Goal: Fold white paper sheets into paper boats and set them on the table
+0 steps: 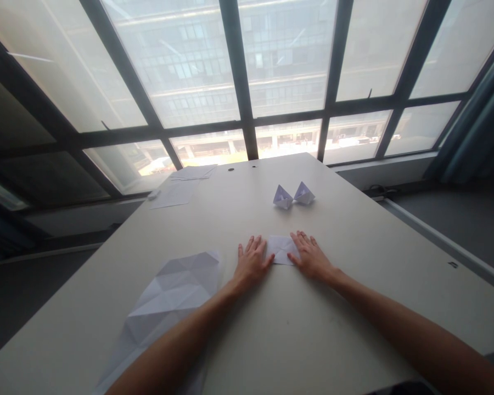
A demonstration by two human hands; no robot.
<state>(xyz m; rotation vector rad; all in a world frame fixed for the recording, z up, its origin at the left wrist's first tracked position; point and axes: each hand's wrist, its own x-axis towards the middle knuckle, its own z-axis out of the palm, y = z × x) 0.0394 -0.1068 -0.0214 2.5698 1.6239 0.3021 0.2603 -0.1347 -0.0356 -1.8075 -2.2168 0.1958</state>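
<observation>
At the near side of the smooth white tabletop [333, 334], your left forearm crosses over the large, creased sheet of white paper [177, 291], which lies spread out to the left and is partly hidden by the arm. Ahead of it, position the view on the small, flat, folded piece of white paper [280, 247]: it lies on the tabletop between your hands, with crease lines across its face. Your left hand [253, 260] is palm down, fingers slightly spread, thumb at the paper's left edge. Your right hand [312, 259] is also palm down, fingers spread, with the thumb and index finger on the paper's right side. Farther out stand two small, boat-shaped pieces of folded pale paper [282, 202], side by side (contact between their corners cannot be confirmed). To the far left lie flat white paper sheets [173, 195], partly overlapping. Beyond the tabletop rises the dark-framed glass window [288, 60].
</observation>
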